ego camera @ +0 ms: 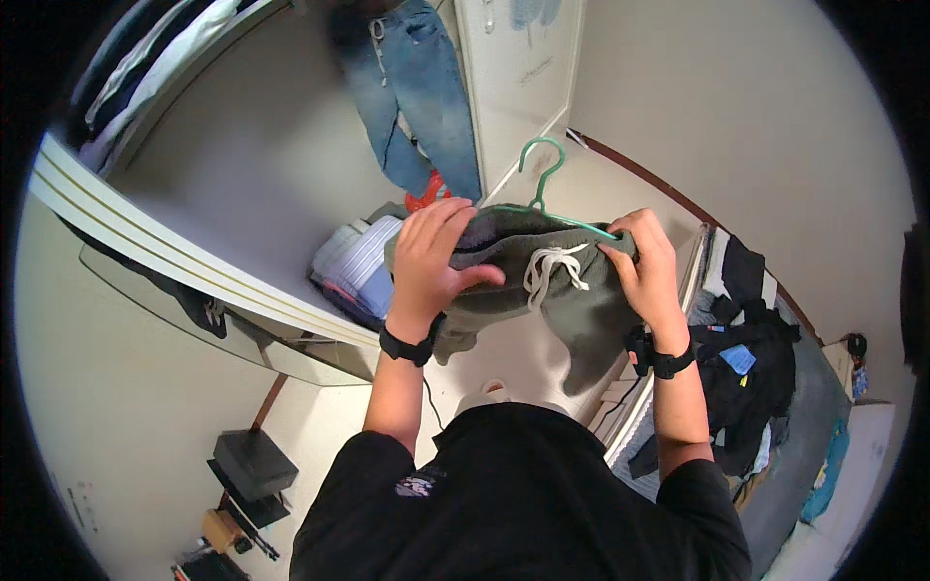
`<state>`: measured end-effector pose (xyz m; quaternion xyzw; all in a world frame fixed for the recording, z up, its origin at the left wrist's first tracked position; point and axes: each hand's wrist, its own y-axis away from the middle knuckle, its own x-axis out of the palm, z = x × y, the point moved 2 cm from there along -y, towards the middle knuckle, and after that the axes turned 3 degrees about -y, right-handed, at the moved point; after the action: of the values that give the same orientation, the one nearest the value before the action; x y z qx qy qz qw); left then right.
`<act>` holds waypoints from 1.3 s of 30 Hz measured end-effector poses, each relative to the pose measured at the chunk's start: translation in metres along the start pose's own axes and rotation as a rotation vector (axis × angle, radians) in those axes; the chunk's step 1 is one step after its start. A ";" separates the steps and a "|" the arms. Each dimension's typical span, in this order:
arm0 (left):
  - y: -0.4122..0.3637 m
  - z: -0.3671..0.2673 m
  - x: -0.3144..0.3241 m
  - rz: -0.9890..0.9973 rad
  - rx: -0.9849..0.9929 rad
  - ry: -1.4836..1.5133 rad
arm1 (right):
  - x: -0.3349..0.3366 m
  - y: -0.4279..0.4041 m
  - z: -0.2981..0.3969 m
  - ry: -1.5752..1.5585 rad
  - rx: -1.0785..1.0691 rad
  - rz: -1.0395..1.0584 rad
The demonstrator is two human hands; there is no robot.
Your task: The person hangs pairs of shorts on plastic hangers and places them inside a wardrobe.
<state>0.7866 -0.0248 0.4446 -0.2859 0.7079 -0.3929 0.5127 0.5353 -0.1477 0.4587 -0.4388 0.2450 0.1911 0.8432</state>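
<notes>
Olive-green drawstring pants (501, 290) hang in front of me with their waistband spread open. A white drawstring (556, 272) is tied in a bow at the front. A green clothes hanger (541, 181) lies along the waist, its hook pointing up. My right hand (647, 261) pinches the right end of the waistband together with the hanger's end. Over the left end of the waistband lies my left hand (432, 261), thumb apart from its fingers; whether it grips the fabric is unclear. The hanger's left end is hidden.
Folded clothes (360, 261) lie in the white-edged wardrobe (218, 254) at left. Blue jeans (425, 87) hang beside the open wardrobe door (523, 87). Dark clothes (755, 363) are heaped on the bed at right. A black box (254, 465) is at lower left.
</notes>
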 end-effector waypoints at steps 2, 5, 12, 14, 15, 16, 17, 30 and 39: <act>0.005 0.005 0.005 -0.033 -0.024 -0.005 | 0.007 -0.004 -0.002 -0.022 -0.019 0.014; 0.017 0.015 0.012 0.028 -0.247 0.119 | 0.012 -0.004 -0.007 -0.049 0.009 0.040; 0.013 0.011 0.025 -0.065 -0.433 0.208 | -0.006 0.013 -0.043 0.148 -0.047 -0.028; 0.009 0.007 0.029 -0.099 -0.356 0.175 | -0.013 0.017 -0.054 0.191 0.093 0.043; 0.008 0.005 0.032 -0.081 -0.333 0.155 | -0.017 0.018 -0.059 0.227 0.143 0.101; 0.007 0.003 0.036 -0.063 -0.310 0.135 | -0.019 0.016 -0.061 0.227 0.143 0.100; 0.006 0.001 0.038 -0.060 -0.311 0.133 | -0.020 0.011 -0.059 0.182 0.098 0.092; 0.009 -0.006 0.053 -0.063 -0.327 0.114 | -0.009 0.002 -0.082 0.026 0.163 0.056; 0.017 -0.002 0.057 0.185 -0.556 0.100 | -0.008 0.000 -0.074 -0.041 0.131 0.053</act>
<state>0.7670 -0.0615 0.4020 -0.3302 0.8356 -0.1491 0.4129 0.5108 -0.2102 0.4269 -0.3720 0.2512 0.2056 0.8696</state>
